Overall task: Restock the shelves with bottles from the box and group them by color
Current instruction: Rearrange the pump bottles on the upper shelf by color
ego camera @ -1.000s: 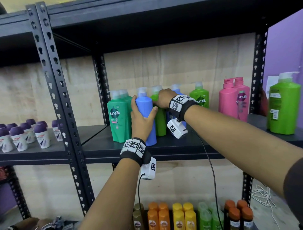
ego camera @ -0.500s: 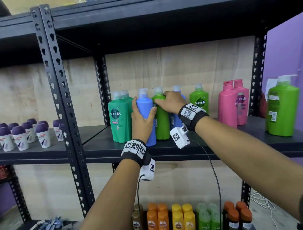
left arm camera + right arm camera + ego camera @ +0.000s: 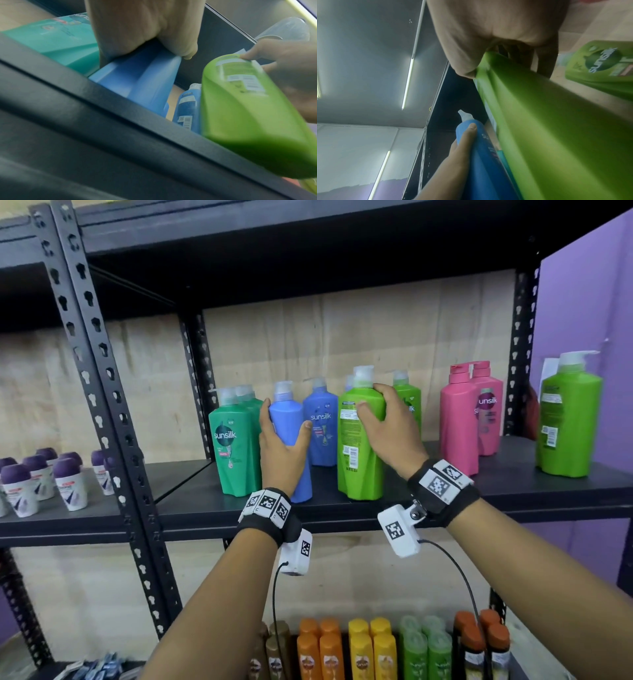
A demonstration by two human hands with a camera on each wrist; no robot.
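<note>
Sorting is the step in hand: the person stands at the middle shelf (image 3: 513,494) with a bottle in each hand. The left hand (image 3: 279,450) wraps fingers and thumb round the light blue bottle (image 3: 291,419), upright at the front edge just beside the teal green bottle (image 3: 236,453). The right hand (image 3: 387,422) clasps the lime green bottle (image 3: 359,440) near its shoulder; in the left wrist view its base seems to tilt off the shelf lip. Judging by the colours, that bottle should go right, to the other lime green bottle (image 3: 409,402) behind, leaving the light blue one to close up with the dark blue bottle (image 3: 322,426). That calls for lifting clear of neighbouring pump tops. The box is nowhere in view, and a further blue bottle behind the lime one shows only its cap.
</note>
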